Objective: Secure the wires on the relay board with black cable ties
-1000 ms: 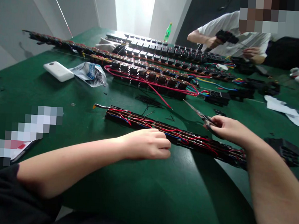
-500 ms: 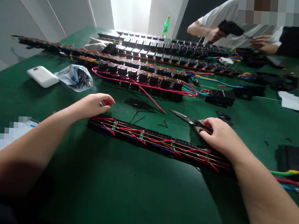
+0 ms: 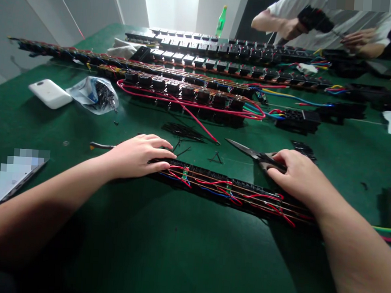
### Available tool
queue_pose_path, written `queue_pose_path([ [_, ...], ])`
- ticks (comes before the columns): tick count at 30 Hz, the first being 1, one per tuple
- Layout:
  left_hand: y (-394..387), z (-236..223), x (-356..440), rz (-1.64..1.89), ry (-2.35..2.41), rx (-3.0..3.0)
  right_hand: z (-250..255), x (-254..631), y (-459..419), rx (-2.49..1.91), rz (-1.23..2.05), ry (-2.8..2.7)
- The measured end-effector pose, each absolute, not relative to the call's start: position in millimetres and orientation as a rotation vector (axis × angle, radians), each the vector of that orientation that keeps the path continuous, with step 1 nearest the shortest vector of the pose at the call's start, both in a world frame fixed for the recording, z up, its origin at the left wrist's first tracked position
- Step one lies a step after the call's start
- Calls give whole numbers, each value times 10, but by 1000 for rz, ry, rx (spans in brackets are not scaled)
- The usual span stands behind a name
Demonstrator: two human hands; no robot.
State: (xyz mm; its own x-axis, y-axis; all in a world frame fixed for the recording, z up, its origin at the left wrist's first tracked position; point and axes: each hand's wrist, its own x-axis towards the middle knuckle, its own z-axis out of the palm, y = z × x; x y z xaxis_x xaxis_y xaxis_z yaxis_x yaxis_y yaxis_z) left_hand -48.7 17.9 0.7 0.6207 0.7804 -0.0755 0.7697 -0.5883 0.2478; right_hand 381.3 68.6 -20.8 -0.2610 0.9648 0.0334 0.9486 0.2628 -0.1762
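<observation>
A long black strip [image 3: 209, 182] with red and blue wires, bare copper-coloured rods and small green boards lies slantwise before me. My left hand [image 3: 142, 156] is over its left end, fingers stretched out and apart, the thumb by the near side; whether it presses on the strip I cannot tell. Beyond the strip's right part, my right hand [image 3: 295, 172] is closed round the handles of scissors [image 3: 248, 151], whose blades point away to the left. Thin black pieces [image 3: 185, 131] lie in a pile past the strip, with several loose ones nearer it.
Several wired black strips [image 3: 192, 91] stretch across the table's far side, a red cable [image 3: 197, 120] looped before them. At left are a white device [image 3: 49, 94], an opened plastic bag [image 3: 95, 96] and a phone [image 3: 18, 175]. Opposite, a person holds a power drill [image 3: 314, 19].
My left hand has moved right, over the strip's end, its fingers now stretched out. The right hand keeps hold of the scissors. The whole view has shifted slightly.
</observation>
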Motion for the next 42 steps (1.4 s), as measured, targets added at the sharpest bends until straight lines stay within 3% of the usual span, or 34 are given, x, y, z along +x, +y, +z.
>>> queue_pose_path([
  [33,179,0,-474,50,1405,2593,-25,3696,536,-1927,153,-2415],
  [42,183,-15,-464,48,1387,2625,109,3071,60,-1435,203,-2550],
])
